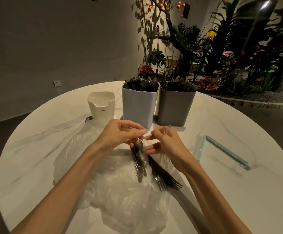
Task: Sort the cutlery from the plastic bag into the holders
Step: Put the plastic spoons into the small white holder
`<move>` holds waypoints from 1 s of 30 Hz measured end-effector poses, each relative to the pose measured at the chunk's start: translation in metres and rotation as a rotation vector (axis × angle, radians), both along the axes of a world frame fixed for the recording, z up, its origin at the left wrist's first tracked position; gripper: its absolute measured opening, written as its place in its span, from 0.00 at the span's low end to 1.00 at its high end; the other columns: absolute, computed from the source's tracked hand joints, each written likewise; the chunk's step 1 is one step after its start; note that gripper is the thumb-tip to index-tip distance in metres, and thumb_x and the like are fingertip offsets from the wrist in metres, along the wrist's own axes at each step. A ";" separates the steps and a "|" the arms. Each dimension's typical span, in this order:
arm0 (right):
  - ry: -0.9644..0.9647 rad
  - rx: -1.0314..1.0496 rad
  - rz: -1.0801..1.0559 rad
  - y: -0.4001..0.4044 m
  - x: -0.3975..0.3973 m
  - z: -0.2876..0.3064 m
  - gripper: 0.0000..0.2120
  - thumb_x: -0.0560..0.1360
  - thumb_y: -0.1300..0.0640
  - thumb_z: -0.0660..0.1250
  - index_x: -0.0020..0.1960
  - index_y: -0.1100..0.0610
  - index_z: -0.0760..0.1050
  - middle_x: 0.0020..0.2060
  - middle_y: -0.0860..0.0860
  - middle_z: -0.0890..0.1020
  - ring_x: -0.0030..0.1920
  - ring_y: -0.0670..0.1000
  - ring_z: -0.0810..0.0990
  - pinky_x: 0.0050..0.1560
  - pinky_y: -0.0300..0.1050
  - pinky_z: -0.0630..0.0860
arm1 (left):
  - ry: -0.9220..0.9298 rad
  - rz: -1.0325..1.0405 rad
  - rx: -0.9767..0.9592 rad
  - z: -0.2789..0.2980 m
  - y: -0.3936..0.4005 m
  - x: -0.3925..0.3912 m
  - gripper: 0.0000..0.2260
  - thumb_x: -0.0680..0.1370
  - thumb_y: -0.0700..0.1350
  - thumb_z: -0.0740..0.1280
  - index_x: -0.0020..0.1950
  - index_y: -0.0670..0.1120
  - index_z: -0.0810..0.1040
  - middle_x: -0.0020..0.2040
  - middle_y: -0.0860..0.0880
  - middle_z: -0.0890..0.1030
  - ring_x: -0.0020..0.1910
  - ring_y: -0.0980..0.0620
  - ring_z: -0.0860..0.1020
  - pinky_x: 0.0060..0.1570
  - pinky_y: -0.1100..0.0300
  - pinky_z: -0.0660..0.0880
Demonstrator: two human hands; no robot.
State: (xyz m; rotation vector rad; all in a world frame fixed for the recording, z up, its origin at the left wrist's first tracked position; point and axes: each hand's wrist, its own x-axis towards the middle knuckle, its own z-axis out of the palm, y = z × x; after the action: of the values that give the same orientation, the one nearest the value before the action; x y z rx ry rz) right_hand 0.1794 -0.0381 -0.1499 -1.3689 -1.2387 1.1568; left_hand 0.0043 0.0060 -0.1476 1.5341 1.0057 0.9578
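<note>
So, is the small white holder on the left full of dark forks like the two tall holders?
No. The small white holder shows only clear pieces inside, while the two tall holders are packed with dark cutlery.

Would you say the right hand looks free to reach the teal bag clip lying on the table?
Probably not yet: the right hand is pinching clear cutlery together with the left hand. The path to the teal clip over bare table looks unobstructed.
</note>
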 end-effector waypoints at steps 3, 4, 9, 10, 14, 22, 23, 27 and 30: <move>0.006 -0.004 0.059 -0.003 -0.004 -0.001 0.11 0.84 0.56 0.59 0.59 0.63 0.73 0.40 0.56 0.84 0.35 0.51 0.84 0.36 0.41 0.80 | 0.007 0.091 0.067 -0.006 -0.005 0.013 0.11 0.71 0.45 0.78 0.48 0.40 0.83 0.36 0.45 0.86 0.31 0.50 0.82 0.29 0.62 0.76; 0.016 -0.007 0.064 -0.003 -0.006 -0.002 0.12 0.84 0.55 0.59 0.60 0.63 0.72 0.37 0.55 0.83 0.34 0.50 0.82 0.34 0.40 0.79 | 0.004 0.109 0.093 -0.009 -0.006 0.016 0.11 0.71 0.46 0.78 0.47 0.40 0.83 0.36 0.45 0.86 0.31 0.46 0.82 0.29 0.59 0.76; 0.175 -0.068 -0.020 0.001 -0.002 -0.001 0.10 0.83 0.56 0.63 0.57 0.63 0.73 0.39 0.55 0.76 0.30 0.46 0.74 0.28 0.36 0.72 | 0.117 0.151 0.277 -0.021 0.003 0.018 0.07 0.79 0.51 0.70 0.48 0.51 0.86 0.43 0.52 0.85 0.34 0.53 0.78 0.42 0.54 0.79; 0.204 -0.077 -0.041 0.002 0.001 -0.001 0.10 0.83 0.57 0.63 0.58 0.63 0.74 0.40 0.55 0.76 0.29 0.45 0.72 0.27 0.35 0.70 | 0.226 0.203 0.323 -0.025 0.008 0.017 0.06 0.80 0.51 0.70 0.51 0.53 0.85 0.46 0.54 0.84 0.37 0.57 0.78 0.46 0.55 0.79; 0.231 -0.126 -0.085 0.002 0.009 0.003 0.14 0.82 0.50 0.65 0.60 0.60 0.76 0.39 0.53 0.74 0.28 0.43 0.69 0.25 0.33 0.66 | 0.745 0.267 0.333 -0.044 0.018 0.016 0.14 0.77 0.60 0.70 0.59 0.54 0.83 0.57 0.52 0.75 0.52 0.51 0.77 0.53 0.56 0.74; 0.183 -0.067 -0.088 0.003 0.010 0.001 0.16 0.76 0.46 0.72 0.50 0.59 0.75 0.30 0.48 0.69 0.26 0.43 0.65 0.27 0.35 0.63 | 0.134 0.289 0.184 -0.031 0.020 0.014 0.04 0.74 0.46 0.77 0.47 0.47 0.86 0.41 0.50 0.86 0.39 0.50 0.83 0.37 0.63 0.77; 0.205 -0.038 -0.091 0.003 0.012 0.001 0.15 0.76 0.47 0.73 0.49 0.58 0.75 0.29 0.47 0.67 0.26 0.43 0.64 0.27 0.36 0.62 | 0.030 0.295 0.220 -0.023 0.017 0.011 0.04 0.74 0.44 0.77 0.47 0.46 0.86 0.40 0.50 0.86 0.38 0.52 0.83 0.35 0.65 0.77; 0.233 0.052 -0.148 0.003 0.016 0.006 0.14 0.77 0.47 0.72 0.48 0.57 0.74 0.27 0.47 0.66 0.26 0.44 0.61 0.27 0.37 0.60 | -0.225 0.382 0.441 0.003 0.006 0.007 0.03 0.76 0.41 0.75 0.49 0.45 0.86 0.41 0.48 0.87 0.37 0.51 0.84 0.33 0.61 0.80; 0.194 0.126 -0.135 0.000 0.013 0.010 0.18 0.75 0.43 0.72 0.50 0.57 0.77 0.26 0.48 0.67 0.26 0.45 0.62 0.26 0.37 0.61 | -0.279 0.345 0.403 0.008 0.000 0.009 0.03 0.76 0.40 0.75 0.49 0.44 0.86 0.41 0.48 0.86 0.36 0.49 0.84 0.36 0.59 0.81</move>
State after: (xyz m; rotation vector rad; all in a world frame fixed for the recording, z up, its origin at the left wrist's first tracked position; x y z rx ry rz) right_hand 0.1920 -0.0376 -0.1403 -1.1981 -1.0465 1.0720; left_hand 0.0131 0.0065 -0.1395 1.5130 0.9283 1.6501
